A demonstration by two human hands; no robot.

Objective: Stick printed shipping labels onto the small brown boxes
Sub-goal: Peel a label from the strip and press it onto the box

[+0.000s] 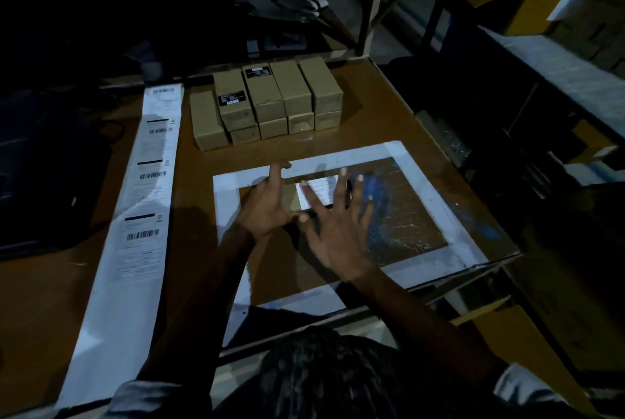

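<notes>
Your left hand (267,205) curls its fingers and thumb in a loose grasp, index finger stretched forward. Just to its right, your right hand (338,232) hovers flat, palm down, all fingers splayed wide. Both forearms are bare, reaching forward and converging.

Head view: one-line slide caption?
Left hand steadies a small brown box while right hand smooths its label.
</notes>
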